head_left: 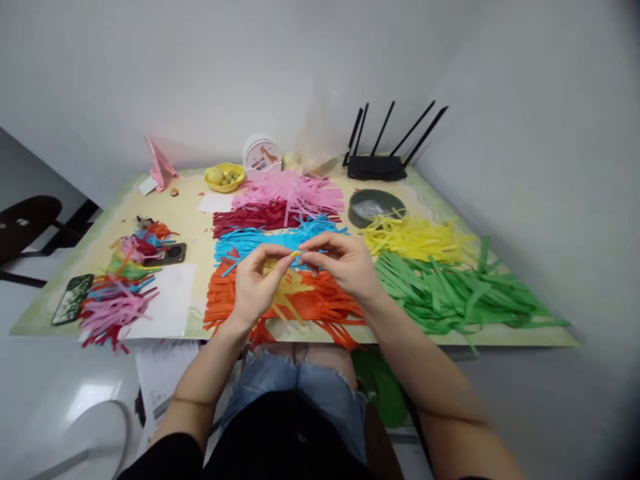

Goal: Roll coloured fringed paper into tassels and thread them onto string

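Over the middle of the table, my left hand (257, 280) and my right hand (345, 263) meet fingertip to fingertip. Both pinch the twisted top of a yellow paper fringe (295, 254), whose loose strips hang down below. Under the hands lies a pile of orange fringed paper (330, 300), with blue fringed paper (240, 241) just behind it. Dark red (240, 219) and pink fringed paper (290, 193) lie farther back. To the right are yellow fringed paper (420, 239) and green fringed paper (440, 293).
At left, a multicoloured tassel garland (120, 293) lies beside a phone (73, 300), a dark device (175, 253) and white paper (173, 300). Along the back stand a yellow fruit bowl (225, 179), a white tub (263, 155) and a black router (377, 167). A dark round dish (359, 215) sits right.
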### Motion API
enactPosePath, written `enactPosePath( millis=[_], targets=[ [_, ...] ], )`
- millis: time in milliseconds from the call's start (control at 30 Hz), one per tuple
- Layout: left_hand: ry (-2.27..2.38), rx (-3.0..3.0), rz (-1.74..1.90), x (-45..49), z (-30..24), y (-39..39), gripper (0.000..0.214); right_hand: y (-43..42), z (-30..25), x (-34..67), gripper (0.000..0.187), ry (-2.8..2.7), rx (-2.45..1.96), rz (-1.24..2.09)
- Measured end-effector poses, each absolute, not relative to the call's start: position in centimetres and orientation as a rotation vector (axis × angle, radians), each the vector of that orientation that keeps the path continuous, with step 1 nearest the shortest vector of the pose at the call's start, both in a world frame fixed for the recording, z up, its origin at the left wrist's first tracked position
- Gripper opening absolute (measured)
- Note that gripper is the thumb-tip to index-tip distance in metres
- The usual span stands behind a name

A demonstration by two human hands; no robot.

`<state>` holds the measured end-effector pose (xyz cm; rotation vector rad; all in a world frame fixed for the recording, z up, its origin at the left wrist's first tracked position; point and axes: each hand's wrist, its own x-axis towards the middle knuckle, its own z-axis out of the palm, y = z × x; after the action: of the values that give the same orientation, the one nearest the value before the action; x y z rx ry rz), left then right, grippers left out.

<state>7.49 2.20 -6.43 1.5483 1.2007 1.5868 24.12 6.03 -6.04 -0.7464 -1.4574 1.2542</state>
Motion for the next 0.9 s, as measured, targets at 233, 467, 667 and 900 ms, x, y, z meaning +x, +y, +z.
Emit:
enactPosePath(
  millis=[233,467,667,900],
  targets=[
    [1.243,1.758,1.563,5.4,-6.6,-0.9,0.017,3.2,-5.7,22.2,0.034,-1.517,-0.780,1.240],
    [1.283,2.154,1.477,4.4,-5.8,-2.5,0.007,1.4,-5.9,22.1,0.031,-1.720,-0.812,1.057],
    [1.203,1.777,1.611,4.7,-6.9,-2.8,0.014,0.4,-5.3,22.0,0.030,-1.650,-0.798,1.153],
    [1.129,1.437,1.663,4.9,-8.0,-3.3,0.023,-0.1,-5.6,21.5,0.025,-1.683,-0.801,1.166]
  ],
)
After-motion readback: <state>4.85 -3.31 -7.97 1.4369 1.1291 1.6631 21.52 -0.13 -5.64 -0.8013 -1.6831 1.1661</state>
